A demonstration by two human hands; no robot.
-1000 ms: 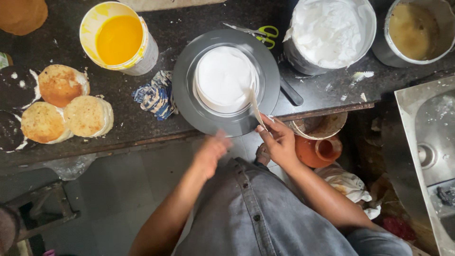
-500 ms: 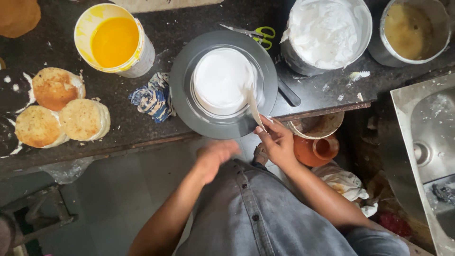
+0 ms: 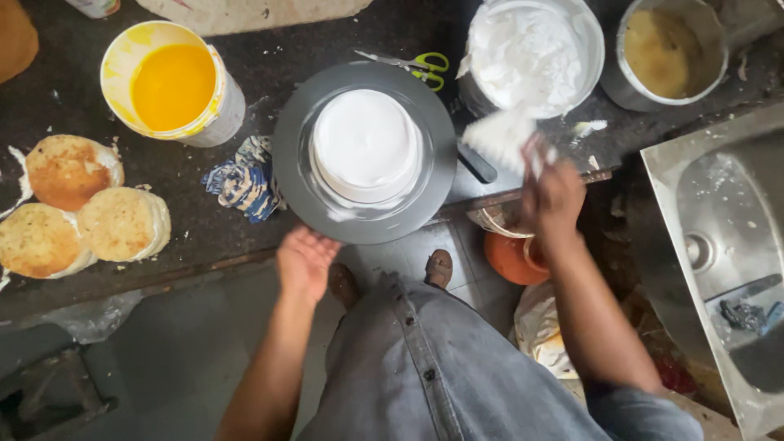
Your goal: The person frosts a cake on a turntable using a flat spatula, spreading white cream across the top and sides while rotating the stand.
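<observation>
A round cake covered in white cream [image 3: 366, 143] stands on a grey turntable [image 3: 304, 175] at the counter's front edge. My left hand [image 3: 304, 260] is open, palm down, fingers at the turntable's near rim. My right hand [image 3: 552, 196] is raised to the right of the turntable, shut on a spatula [image 3: 506, 137] whose blade carries a lump of white cream; it is blurred. Just beyond the blade sits a metal bowl of white cream [image 3: 535, 49].
A yellow-filled tub [image 3: 173, 82] and three plain sponge rounds [image 3: 77, 208] are at left, a patterned rag [image 3: 241, 180] beside the turntable. Green-handled scissors [image 3: 416, 65], a pot of brown mixture [image 3: 670, 49], a steel sink [image 3: 727, 237] at right, an orange pot [image 3: 510, 260] below the counter.
My right hand has lifted the spatula off the cake's side and swung right toward the cream bowl. My left hand moved up to the turntable rim.
</observation>
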